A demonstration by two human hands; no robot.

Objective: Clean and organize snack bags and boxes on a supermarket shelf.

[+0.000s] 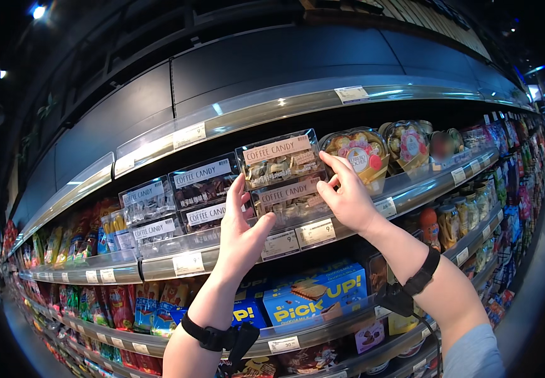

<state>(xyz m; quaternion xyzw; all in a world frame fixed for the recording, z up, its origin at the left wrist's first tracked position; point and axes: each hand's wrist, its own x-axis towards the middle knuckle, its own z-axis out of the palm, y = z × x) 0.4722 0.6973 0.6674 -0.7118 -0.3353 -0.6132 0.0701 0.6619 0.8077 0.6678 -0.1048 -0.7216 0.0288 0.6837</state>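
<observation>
A clear plastic box of coffee candy (pixel 277 156) rests on top of a similar coffee candy box (pixel 296 201) on the middle shelf. My right hand (pixel 348 193) is at their right side, its index fingertip at the upper box's right edge and its thumb in front of the lower box. On the left, my left hand (pixel 244 224) is raised with thumb and fingers apart, near the boxes' left edges. Whether its fingertips touch the upper box is unclear. Beside it stand more stacked boxes, a dark coffee candy box (pixel 204 182) and a silvery one (pixel 147 201).
Heart-shaped Ferrero Rocher packs (pixel 359 158) stand to the right. A clear shelf guard (pixel 197 243) and price-tag rail (pixel 159 265) run along the front. Blue Pick Up! biscuit boxes (pixel 317 295) sit below; another shelf edge (pixel 277 105) overhangs above. Straps with cables circle both forearms.
</observation>
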